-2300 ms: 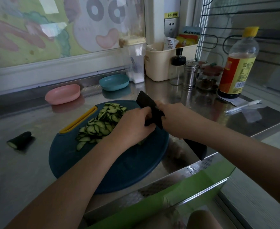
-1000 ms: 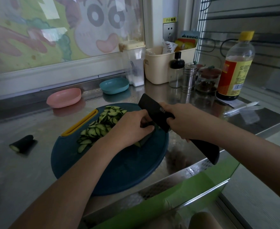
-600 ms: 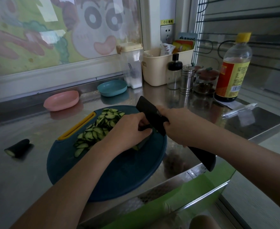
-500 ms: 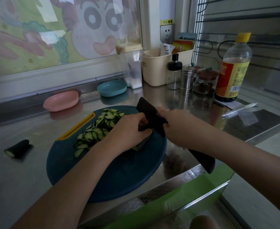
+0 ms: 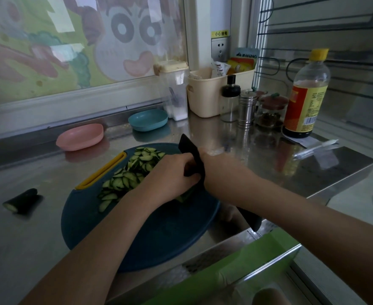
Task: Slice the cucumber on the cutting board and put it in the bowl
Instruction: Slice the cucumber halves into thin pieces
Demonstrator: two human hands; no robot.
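Back edge of my steel countertop [image 5: 269,170], running toward the far right corner: clear canister [image 5: 176,95] with beige lid, just beside a cream bin [image 5: 205,102] holding packets. Next along: black-capped glass bottle [image 5: 230,102], steel shaker [image 5: 247,110], red-lidded jar [image 5: 271,112]. Tall yellow-capped sauce bottle [image 5: 306,95] near the right edge; white pen [image 5: 315,147] lying close by. Wall socket [image 5: 219,48] above the bin. Cartoon picture [image 5: 82,40] behind.

A: Identify the support surface.
B: Steel counter [image 5: 27,238].
A: Items at front?
B: Round blue board [image 5: 159,234], near the front edge. Cucumber stub [image 5: 20,201] lies on bare steel, well left of the board.
A: Items at rear?
B: Pink bowl [image 5: 80,136] and blue bowl [image 5: 147,119] sit behind the board, apart from each other. To their right, in order: clear canister [image 5: 175,93], beige bin [image 5: 205,100], cruet [image 5: 229,102], shaker [image 5: 246,108], jar [image 5: 271,111], sauce bottle [image 5: 306,102].
A: Far right?
B: Pen [image 5: 315,147], near the sauce bottle.
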